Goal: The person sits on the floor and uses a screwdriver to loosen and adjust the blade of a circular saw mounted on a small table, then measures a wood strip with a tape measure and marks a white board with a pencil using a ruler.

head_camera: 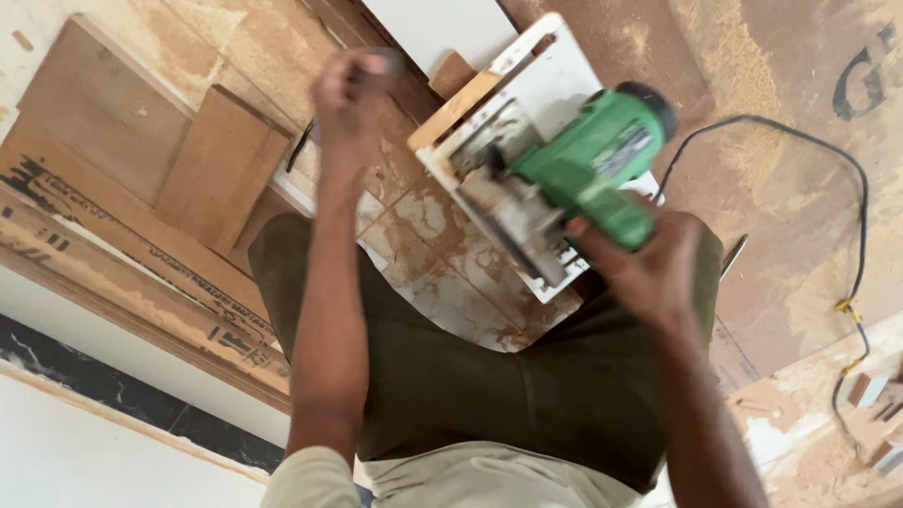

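Green circular saw (pixel 588 169) gripped at its near end by right hand (pixel 649 263), body extending far-left. Left hand (pixel 348 94) closed, blurred; contents indiscernible.

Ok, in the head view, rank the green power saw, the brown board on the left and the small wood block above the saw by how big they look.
1. Green power saw, though it is nearer the camera, so unsure against the board.
2. Brown board.
3. Small wood block.
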Demonstrator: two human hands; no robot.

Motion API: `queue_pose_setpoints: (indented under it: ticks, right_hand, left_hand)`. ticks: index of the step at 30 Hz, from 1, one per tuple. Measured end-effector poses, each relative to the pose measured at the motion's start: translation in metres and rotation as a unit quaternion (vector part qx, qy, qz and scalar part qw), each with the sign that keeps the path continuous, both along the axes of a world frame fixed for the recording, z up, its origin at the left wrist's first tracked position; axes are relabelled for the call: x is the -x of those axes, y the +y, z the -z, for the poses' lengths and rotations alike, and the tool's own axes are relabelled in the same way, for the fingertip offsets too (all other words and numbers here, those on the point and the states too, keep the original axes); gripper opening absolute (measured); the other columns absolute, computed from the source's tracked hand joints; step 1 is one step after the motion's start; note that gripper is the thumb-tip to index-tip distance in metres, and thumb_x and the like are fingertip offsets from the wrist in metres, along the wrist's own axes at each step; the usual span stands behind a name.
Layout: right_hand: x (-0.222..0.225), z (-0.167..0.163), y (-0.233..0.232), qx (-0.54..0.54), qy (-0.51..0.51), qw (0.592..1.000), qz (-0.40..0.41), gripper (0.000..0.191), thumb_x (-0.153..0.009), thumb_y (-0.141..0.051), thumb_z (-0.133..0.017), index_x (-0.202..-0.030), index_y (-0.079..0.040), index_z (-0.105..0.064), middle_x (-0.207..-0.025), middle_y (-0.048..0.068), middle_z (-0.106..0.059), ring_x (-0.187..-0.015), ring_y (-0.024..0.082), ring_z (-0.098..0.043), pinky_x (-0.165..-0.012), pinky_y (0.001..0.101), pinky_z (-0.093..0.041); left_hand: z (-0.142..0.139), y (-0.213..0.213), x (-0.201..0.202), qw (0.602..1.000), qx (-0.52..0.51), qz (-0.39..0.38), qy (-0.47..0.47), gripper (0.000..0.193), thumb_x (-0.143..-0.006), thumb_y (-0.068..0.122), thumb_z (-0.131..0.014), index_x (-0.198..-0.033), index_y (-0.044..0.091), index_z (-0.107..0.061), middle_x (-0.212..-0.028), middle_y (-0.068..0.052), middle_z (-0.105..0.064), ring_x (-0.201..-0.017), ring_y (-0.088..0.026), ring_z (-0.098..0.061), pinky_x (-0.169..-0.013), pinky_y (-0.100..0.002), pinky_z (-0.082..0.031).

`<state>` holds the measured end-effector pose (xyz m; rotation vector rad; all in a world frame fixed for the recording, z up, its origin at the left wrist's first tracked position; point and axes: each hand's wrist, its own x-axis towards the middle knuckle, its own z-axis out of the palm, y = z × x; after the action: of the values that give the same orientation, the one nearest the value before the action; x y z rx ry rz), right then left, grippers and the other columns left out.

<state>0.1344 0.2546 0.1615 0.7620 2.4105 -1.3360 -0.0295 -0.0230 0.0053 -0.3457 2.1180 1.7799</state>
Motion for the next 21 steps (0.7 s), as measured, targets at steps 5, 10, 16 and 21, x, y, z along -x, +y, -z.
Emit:
queue_pose_setpoints:
  ticks: [5, 10, 16, 21]
  right_hand:
    - [0.019, -0.023, 0.066, 0.094, 0.099, 0.982, 0.128, 0.008, -0.097, 0.003, -0.076, -0.099, 0.007, -0.069, -0.092, 0.011, -0.072, -0.066, 0.018, -0.066, -0.057, 0.0272, -0.051]
    - [0.097, 0.002, 0.128, -0.018, 0.105, 0.993, -0.051, 0.004, -0.099, 0.004, -0.070, -0.102, 0.006, -0.068, -0.096, 0.012, -0.071, -0.074, 0.019, -0.066, -0.064, 0.0285, -0.052]
    - [0.127, 0.061, 0.169, -0.116, 0.049, 0.981, -0.150, 0.007, -0.101, 0.006, -0.064, -0.106, 0.005, -0.068, -0.101, 0.012, -0.071, -0.085, 0.020, -0.067, -0.073, 0.0300, -0.053]
    - [0.087, 0.048, 0.136, -0.251, 0.130, 0.953, -0.109, 0.011, -0.103, 0.007, -0.058, -0.109, 0.004, -0.067, -0.106, 0.012, -0.071, -0.093, 0.021, -0.068, -0.080, 0.0313, -0.053]
  left_hand:
    - [0.016, -0.057, -0.009, 0.938, -0.312, -0.145, -0.047, 0.018, -0.111, 0.028, -0.062, -0.108, 0.010, -0.061, -0.086, 0.003, -0.052, -0.079, -0.009, -0.053, -0.068, -0.028, -0.045]
    - [0.019, -0.041, -0.008, 0.912, -0.374, -0.128, -0.108, 0.011, -0.105, 0.020, -0.062, -0.101, 0.009, -0.064, -0.080, -0.003, -0.062, -0.070, -0.014, -0.058, -0.062, -0.028, -0.047]
    - [0.002, 0.000, -0.041, 0.971, -0.212, -0.058, -0.095, 0.016, -0.103, 0.022, -0.069, -0.099, 0.006, -0.068, -0.080, 0.002, -0.060, -0.073, -0.007, -0.054, -0.066, -0.023, -0.045]
    - [-0.020, 0.044, -0.083, 0.956, -0.236, -0.076, -0.155, 0.023, -0.107, 0.025, -0.069, -0.099, 0.004, -0.064, -0.084, 0.001, -0.056, -0.074, -0.007, -0.047, -0.064, -0.024, -0.037]
